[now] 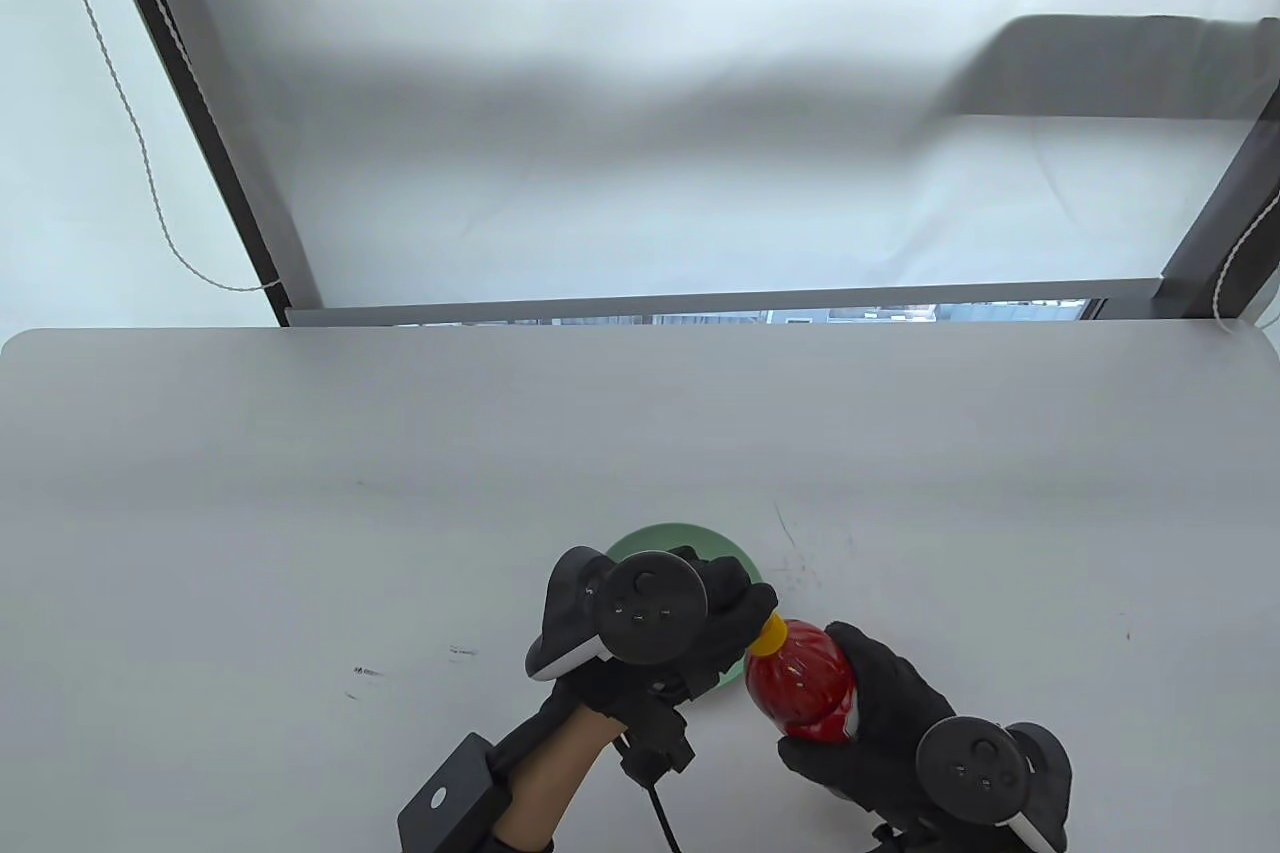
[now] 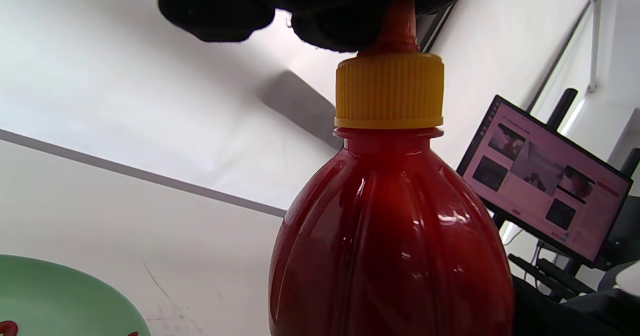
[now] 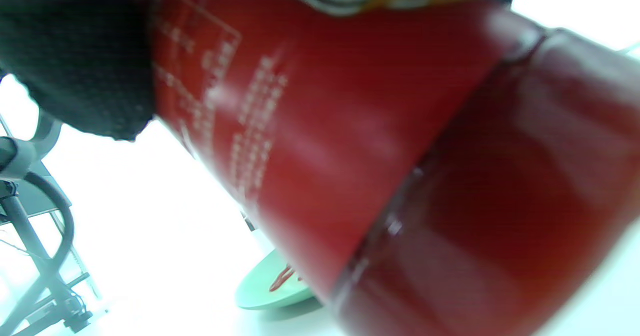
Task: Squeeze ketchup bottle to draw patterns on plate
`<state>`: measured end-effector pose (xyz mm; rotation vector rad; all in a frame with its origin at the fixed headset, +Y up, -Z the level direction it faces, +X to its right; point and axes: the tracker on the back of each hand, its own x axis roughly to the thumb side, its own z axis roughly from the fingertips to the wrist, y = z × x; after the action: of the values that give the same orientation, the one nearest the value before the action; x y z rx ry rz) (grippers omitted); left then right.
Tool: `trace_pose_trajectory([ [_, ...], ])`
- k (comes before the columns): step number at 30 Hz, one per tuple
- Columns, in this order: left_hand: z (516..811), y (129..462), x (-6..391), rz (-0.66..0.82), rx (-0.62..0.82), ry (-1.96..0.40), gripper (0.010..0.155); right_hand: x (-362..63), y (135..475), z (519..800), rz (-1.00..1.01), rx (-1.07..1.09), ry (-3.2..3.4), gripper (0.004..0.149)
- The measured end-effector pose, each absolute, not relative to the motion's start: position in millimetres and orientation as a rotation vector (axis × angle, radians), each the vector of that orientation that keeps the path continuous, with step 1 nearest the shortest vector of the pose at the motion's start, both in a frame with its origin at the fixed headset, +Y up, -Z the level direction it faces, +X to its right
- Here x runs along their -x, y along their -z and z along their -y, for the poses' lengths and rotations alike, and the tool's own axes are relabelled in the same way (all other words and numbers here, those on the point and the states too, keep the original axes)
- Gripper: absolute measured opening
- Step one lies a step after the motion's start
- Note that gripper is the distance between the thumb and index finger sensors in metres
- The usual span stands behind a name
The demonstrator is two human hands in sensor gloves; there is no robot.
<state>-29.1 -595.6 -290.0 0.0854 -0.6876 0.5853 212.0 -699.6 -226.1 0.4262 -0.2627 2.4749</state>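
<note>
A red ketchup bottle (image 1: 805, 683) with a yellow cap (image 1: 768, 636) leans toward a green plate (image 1: 660, 538) near the table's front edge. My right hand (image 1: 880, 703) grips the bottle's body from the right. My left hand (image 1: 735, 608) hovers over the plate, hiding most of it, and its fingers (image 2: 330, 26) pinch the red nozzle (image 2: 400, 26) above the yellow cap (image 2: 389, 91). The bottle (image 2: 395, 246) fills the left wrist view, and its labelled body (image 3: 400, 151) fills the right wrist view. The plate (image 3: 265, 291) carries red ketchup marks (image 3: 282, 278).
Faint red and dark smears (image 1: 800, 563) mark the grey table right of the plate. A monitor (image 2: 545, 181) stands off to the right. A cable (image 1: 660, 813) and a black box (image 1: 450, 803) hang at my left wrist. A window frame (image 1: 700, 303) runs behind the table.
</note>
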Motion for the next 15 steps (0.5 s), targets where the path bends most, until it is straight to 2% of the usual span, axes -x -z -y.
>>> trace_pose_trajectory([
  [2, 594.2, 287.1, 28.6, 0.695, -0.155, -0.618, 0.044, -214.0, 225.5, 696.7, 0.271, -0.429, -2.449, 0.101],
  [5, 590.4, 284.7, 28.9, 0.697, -0.138, -0.614, 0.044, -215.1, 225.1, 694.1, 0.302, -0.437, -2.465, 0.101],
  [9, 596.3, 285.5, 30.6, 0.572, -0.164, -0.561, 0.044, -215.6, 227.6, 697.7, 0.286, -0.399, -2.495, 0.102],
  [12, 598.7, 284.6, 30.6, 0.489, -0.197, -0.544, 0.051, -214.4, 227.8, 698.9, 0.286, -0.388, -2.513, 0.102],
  [15, 600.0, 286.5, 29.4, 0.44, -0.095, -0.456, 0.054, -210.4, 226.1, 699.5, 0.305, -0.398, -2.577, 0.102],
])
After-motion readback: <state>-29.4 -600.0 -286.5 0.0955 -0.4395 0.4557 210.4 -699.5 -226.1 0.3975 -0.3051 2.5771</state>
